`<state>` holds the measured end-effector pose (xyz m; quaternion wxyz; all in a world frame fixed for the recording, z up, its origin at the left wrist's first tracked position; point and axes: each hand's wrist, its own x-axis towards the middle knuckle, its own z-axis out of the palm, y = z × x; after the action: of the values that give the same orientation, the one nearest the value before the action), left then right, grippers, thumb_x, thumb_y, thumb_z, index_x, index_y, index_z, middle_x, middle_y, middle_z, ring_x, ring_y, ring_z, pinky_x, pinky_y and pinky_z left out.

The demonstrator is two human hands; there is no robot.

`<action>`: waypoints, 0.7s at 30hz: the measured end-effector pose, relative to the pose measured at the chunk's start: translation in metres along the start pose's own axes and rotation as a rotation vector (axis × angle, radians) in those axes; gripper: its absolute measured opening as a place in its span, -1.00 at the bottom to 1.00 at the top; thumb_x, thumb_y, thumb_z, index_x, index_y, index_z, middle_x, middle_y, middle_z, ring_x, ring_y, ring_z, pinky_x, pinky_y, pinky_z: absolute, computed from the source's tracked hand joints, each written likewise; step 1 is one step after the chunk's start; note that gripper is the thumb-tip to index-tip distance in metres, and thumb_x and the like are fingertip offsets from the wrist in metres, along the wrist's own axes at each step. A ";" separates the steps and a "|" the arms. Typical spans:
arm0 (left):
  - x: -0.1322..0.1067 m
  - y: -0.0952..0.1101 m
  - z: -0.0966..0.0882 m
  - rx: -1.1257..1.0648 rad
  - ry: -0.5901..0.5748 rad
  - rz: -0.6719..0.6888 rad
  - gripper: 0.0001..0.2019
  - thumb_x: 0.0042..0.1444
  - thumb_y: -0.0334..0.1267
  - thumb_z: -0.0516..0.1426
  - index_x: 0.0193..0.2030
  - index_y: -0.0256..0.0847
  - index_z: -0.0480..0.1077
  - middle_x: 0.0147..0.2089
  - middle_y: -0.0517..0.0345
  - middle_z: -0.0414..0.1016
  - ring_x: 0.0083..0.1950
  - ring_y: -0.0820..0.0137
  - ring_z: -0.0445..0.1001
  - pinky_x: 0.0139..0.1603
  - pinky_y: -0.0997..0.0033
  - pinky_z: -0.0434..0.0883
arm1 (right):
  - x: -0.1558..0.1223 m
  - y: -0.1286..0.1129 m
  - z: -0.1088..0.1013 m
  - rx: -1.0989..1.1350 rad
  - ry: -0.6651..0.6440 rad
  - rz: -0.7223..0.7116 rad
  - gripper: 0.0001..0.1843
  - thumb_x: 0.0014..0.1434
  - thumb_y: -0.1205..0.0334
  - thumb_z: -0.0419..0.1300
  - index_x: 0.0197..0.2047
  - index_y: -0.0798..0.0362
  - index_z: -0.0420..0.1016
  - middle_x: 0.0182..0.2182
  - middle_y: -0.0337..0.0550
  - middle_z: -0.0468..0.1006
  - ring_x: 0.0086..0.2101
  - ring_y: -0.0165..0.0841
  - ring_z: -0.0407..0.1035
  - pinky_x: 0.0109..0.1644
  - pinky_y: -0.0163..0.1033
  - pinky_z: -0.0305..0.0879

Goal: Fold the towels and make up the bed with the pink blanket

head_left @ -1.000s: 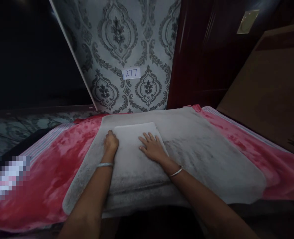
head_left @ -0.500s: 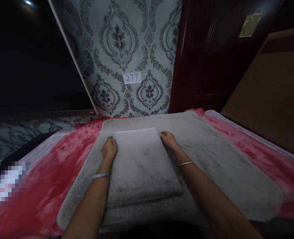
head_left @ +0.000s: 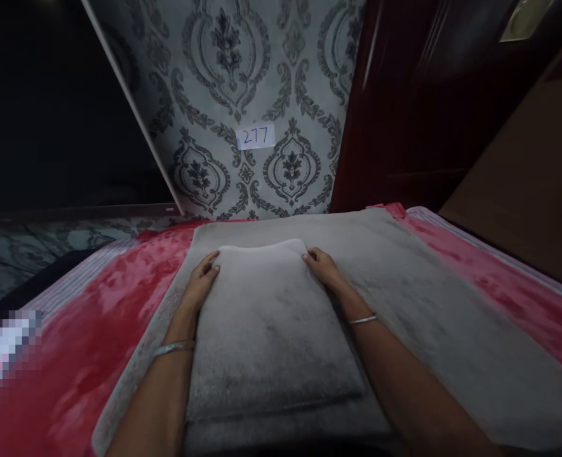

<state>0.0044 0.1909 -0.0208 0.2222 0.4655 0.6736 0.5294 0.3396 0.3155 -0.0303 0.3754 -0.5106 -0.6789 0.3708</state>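
Observation:
A folded grey towel (head_left: 266,317) lies on top of a larger grey towel (head_left: 418,298) spread over a red blanket (head_left: 90,317). My left hand (head_left: 199,282) lies along the folded towel's left edge near its far corner, fingers curled under that edge. My right hand (head_left: 323,268) grips the far right corner, fingers tucked round the edge. The far end of the folded towel bulges up a little between the two hands. Each wrist wears a thin metal bangle.
A patterned grey wall with a paper label (head_left: 256,136) reading 277 rises behind the bed. A dark red wooden door (head_left: 418,108) stands to the right, a brown board (head_left: 533,184) beside it. A blurred patch (head_left: 4,349) sits at the left edge.
My right hand left the top of the folded towel and went to its far right corner. My left hand slid along the left edge. The far end has risen slightly.

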 end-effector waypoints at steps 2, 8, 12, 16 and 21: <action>-0.003 0.006 -0.001 -0.072 -0.059 -0.048 -0.22 -0.04 0.10 0.25 0.33 -0.18 0.38 0.09 -0.02 0.56 0.15 0.10 0.49 0.19 0.10 0.42 | -0.001 0.002 -0.004 0.079 -0.013 -0.007 -0.62 0.19 0.05 0.09 -0.11 0.09 0.58 -0.17 -0.07 0.63 -0.15 -0.26 0.45 -0.02 -0.22 0.32; -0.007 0.015 -0.003 -0.199 -0.145 -0.058 -0.18 -0.11 0.13 0.34 0.31 -0.11 0.40 0.26 -0.03 0.49 0.19 0.11 0.49 0.20 0.13 0.45 | -0.002 0.009 -0.006 0.297 -0.183 0.039 -0.45 0.07 -0.26 0.09 -0.37 0.11 0.54 -0.53 -0.19 0.52 -0.42 -0.26 0.39 -0.29 -0.21 0.33; -0.006 0.012 -0.001 -0.168 -0.137 0.014 -0.27 -0.04 0.05 0.30 0.29 -0.14 0.40 0.36 -0.01 0.40 0.31 0.11 0.40 0.33 0.11 0.35 | -0.002 0.008 0.003 0.279 -0.143 -0.004 -0.51 0.03 -0.19 0.14 -0.34 0.11 0.54 -0.46 -0.21 0.55 -0.38 -0.28 0.40 -0.28 -0.25 0.31; -0.006 0.011 -0.001 -0.079 -0.101 0.063 -0.38 0.06 -0.11 0.20 0.30 -0.17 0.40 0.36 0.02 0.40 0.36 0.16 0.35 0.41 0.10 0.26 | 0.004 0.007 0.010 0.151 -0.006 -0.037 -0.68 0.06 0.03 0.14 -0.29 0.09 0.55 -0.39 -0.20 0.59 -0.29 -0.28 0.44 -0.19 -0.26 0.34; -0.004 0.010 -0.003 0.030 0.038 0.173 -0.45 0.08 -0.24 0.13 0.26 -0.17 0.43 0.31 0.06 0.46 0.36 0.21 0.36 0.44 0.10 0.21 | 0.010 0.009 0.012 -0.002 0.168 0.014 -0.77 0.08 0.18 0.16 -0.24 0.08 0.57 -0.30 -0.11 0.62 -0.23 -0.26 0.46 -0.10 -0.23 0.34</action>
<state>0.0079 0.1862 -0.0117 0.1557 0.5152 0.6428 0.5451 0.3313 0.3258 -0.0425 0.4279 -0.5450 -0.6419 0.3284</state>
